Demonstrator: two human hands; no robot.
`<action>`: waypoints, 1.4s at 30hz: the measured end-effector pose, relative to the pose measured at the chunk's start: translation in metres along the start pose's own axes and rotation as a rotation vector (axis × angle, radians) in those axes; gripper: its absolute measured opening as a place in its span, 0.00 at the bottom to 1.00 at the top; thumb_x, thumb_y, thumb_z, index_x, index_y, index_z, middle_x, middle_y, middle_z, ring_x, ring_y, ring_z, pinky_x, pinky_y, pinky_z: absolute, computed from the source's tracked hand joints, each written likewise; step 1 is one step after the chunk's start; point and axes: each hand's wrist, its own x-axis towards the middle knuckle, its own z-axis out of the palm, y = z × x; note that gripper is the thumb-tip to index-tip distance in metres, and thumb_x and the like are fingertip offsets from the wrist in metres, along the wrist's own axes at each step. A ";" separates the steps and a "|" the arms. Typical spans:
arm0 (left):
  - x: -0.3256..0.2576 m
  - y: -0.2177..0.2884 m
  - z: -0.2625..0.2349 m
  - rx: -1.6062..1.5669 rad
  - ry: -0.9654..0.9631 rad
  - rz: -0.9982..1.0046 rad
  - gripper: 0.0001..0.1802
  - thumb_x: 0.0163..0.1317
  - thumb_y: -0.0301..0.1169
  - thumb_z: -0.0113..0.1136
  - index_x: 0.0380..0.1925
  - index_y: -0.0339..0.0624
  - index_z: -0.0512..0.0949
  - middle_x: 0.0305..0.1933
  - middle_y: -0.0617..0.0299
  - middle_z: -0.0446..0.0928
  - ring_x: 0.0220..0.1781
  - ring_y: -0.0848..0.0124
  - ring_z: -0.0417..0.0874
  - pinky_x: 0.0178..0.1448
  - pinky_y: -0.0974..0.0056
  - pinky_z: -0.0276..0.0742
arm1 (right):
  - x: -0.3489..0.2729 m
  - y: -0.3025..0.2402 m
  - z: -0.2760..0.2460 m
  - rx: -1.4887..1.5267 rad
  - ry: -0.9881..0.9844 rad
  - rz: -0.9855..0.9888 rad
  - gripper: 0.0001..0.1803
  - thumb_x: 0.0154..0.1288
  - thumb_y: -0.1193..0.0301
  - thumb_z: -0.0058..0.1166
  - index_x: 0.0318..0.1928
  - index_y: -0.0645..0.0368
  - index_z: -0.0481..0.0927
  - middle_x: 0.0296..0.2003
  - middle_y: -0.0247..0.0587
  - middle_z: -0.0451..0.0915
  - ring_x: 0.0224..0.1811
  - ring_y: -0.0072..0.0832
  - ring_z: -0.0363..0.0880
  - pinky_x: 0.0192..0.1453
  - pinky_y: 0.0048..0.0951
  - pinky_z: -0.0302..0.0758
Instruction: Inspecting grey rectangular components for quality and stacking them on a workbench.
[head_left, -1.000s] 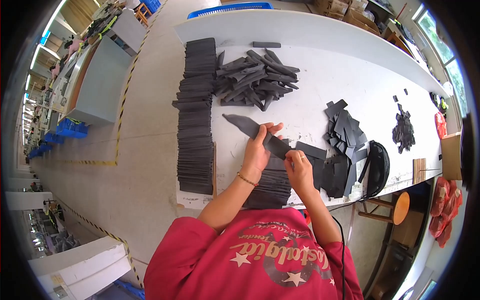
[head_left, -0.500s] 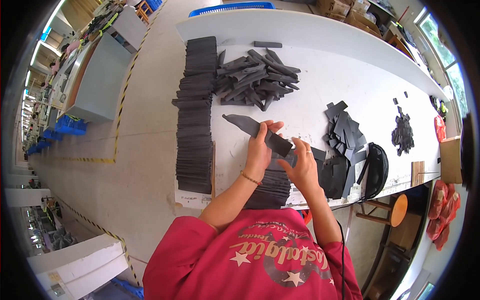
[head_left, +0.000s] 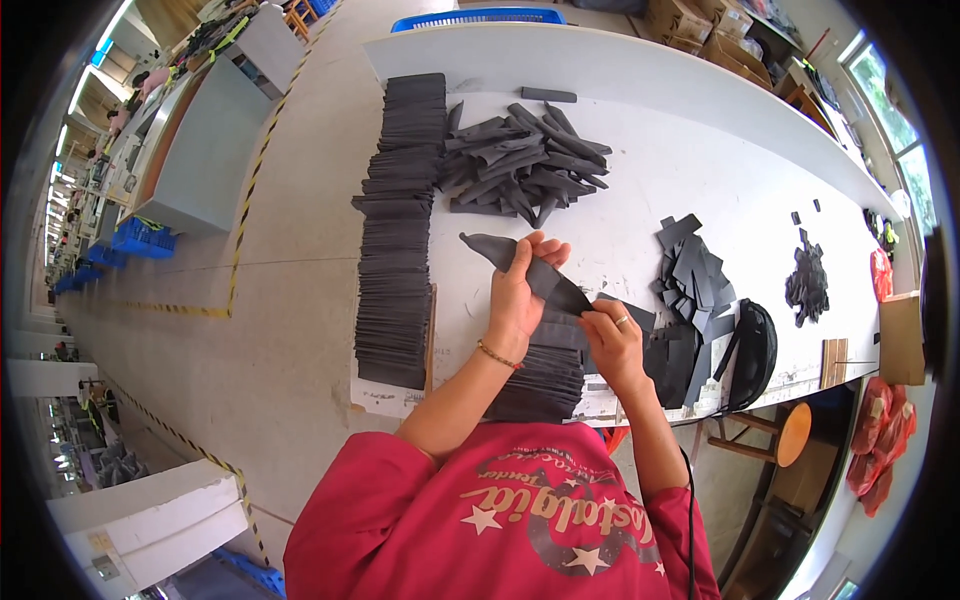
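A black fabric strip [head_left: 485,247] slants in front of me, its tapered end up and to the left. My left hand [head_left: 518,295] grips it around the middle, thumb on top. At its lower right end, the fingers of my right hand [head_left: 613,342] are pinched on the strip. Just below my hands, a stack of dark folded pieces [head_left: 540,385] lies at the table's near edge. Beyond them is a loose heap of rolled black pieces [head_left: 525,165]. A long row of tightly packed black pieces [head_left: 395,240] runs along the left table edge.
Right of my hands lie flat black pieces [head_left: 692,270] and a black pouch [head_left: 752,355]. Small dark scraps [head_left: 807,282] sit farther right. A raised white board [head_left: 640,65] borders the table's far side, with a blue basket [head_left: 480,18] behind. A wooden stool [head_left: 795,435] stands at lower right.
My right hand's spread fingers have closed into a pinch on the strip's lower right end. The left hand keeps its grip. The whole view has shifted slightly.
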 end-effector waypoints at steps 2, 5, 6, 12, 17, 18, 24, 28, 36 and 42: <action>-0.005 -0.011 0.001 -0.009 -0.017 -0.021 0.16 0.72 0.37 0.50 0.48 0.33 0.73 0.45 0.49 0.80 0.51 0.55 0.82 0.64 0.55 0.75 | 0.004 0.000 0.002 0.015 0.010 -0.006 0.12 0.49 0.82 0.65 0.34 0.62 0.77 0.37 0.42 0.76 0.33 0.40 0.77 0.34 0.36 0.76; -0.017 -0.023 0.001 -0.042 -0.045 -0.082 0.16 0.73 0.36 0.50 0.49 0.33 0.73 0.45 0.49 0.80 0.52 0.55 0.82 0.64 0.56 0.75 | 0.009 -0.002 0.006 0.032 -0.001 -0.050 0.12 0.48 0.83 0.64 0.34 0.62 0.77 0.37 0.42 0.77 0.33 0.39 0.77 0.34 0.36 0.76; -0.020 -0.024 0.001 -0.067 -0.055 -0.118 0.16 0.73 0.36 0.49 0.49 0.33 0.73 0.45 0.49 0.81 0.52 0.55 0.82 0.63 0.56 0.75 | 0.010 -0.002 0.008 0.029 -0.001 -0.042 0.12 0.48 0.83 0.64 0.34 0.62 0.77 0.37 0.42 0.77 0.33 0.39 0.78 0.34 0.35 0.77; -0.025 -0.028 -0.001 -0.088 -0.078 -0.082 0.18 0.74 0.39 0.47 0.51 0.34 0.72 0.47 0.51 0.80 0.55 0.56 0.81 0.63 0.56 0.75 | 0.013 -0.004 0.013 0.025 0.001 -0.037 0.11 0.47 0.84 0.63 0.33 0.63 0.78 0.37 0.42 0.77 0.33 0.38 0.78 0.34 0.35 0.77; -0.026 -0.030 -0.001 -0.110 -0.065 -0.058 0.18 0.74 0.40 0.45 0.51 0.35 0.71 0.47 0.52 0.80 0.55 0.56 0.81 0.62 0.57 0.75 | 0.012 -0.003 0.015 0.031 -0.006 -0.037 0.10 0.48 0.84 0.62 0.33 0.63 0.78 0.37 0.43 0.78 0.34 0.39 0.79 0.36 0.35 0.78; -0.027 -0.030 -0.001 -0.106 -0.061 -0.060 0.18 0.74 0.40 0.46 0.52 0.36 0.70 0.48 0.52 0.79 0.56 0.55 0.80 0.64 0.55 0.74 | 0.012 -0.002 0.016 0.033 -0.009 -0.032 0.10 0.49 0.83 0.62 0.33 0.63 0.78 0.37 0.43 0.78 0.35 0.40 0.79 0.36 0.36 0.78; -0.029 -0.034 0.002 -0.125 -0.024 -0.038 0.18 0.74 0.40 0.45 0.51 0.35 0.71 0.46 0.52 0.80 0.54 0.55 0.82 0.62 0.56 0.75 | 0.012 -0.005 0.017 0.046 -0.014 0.000 0.08 0.50 0.82 0.62 0.33 0.63 0.78 0.37 0.43 0.78 0.35 0.41 0.79 0.37 0.36 0.77; -0.029 -0.034 0.002 -0.119 -0.004 -0.041 0.18 0.75 0.40 0.44 0.50 0.36 0.71 0.46 0.51 0.80 0.54 0.55 0.82 0.62 0.56 0.75 | 0.012 -0.005 0.017 0.055 -0.015 0.009 0.08 0.50 0.82 0.63 0.33 0.63 0.79 0.36 0.43 0.78 0.35 0.41 0.79 0.37 0.36 0.77; -0.028 -0.037 -0.002 -0.115 -0.033 -0.042 0.18 0.75 0.40 0.44 0.51 0.36 0.70 0.47 0.51 0.80 0.54 0.56 0.81 0.61 0.59 0.75 | 0.009 -0.002 0.018 0.075 -0.021 0.039 0.09 0.50 0.82 0.63 0.33 0.63 0.79 0.36 0.44 0.78 0.36 0.43 0.79 0.38 0.37 0.77; -0.021 -0.028 -0.006 -0.035 -0.075 -0.076 0.20 0.74 0.43 0.44 0.53 0.36 0.70 0.52 0.50 0.79 0.59 0.61 0.78 0.63 0.59 0.72 | 0.004 -0.007 0.023 0.346 0.011 0.387 0.06 0.55 0.79 0.63 0.33 0.64 0.79 0.39 0.43 0.78 0.40 0.33 0.79 0.40 0.30 0.75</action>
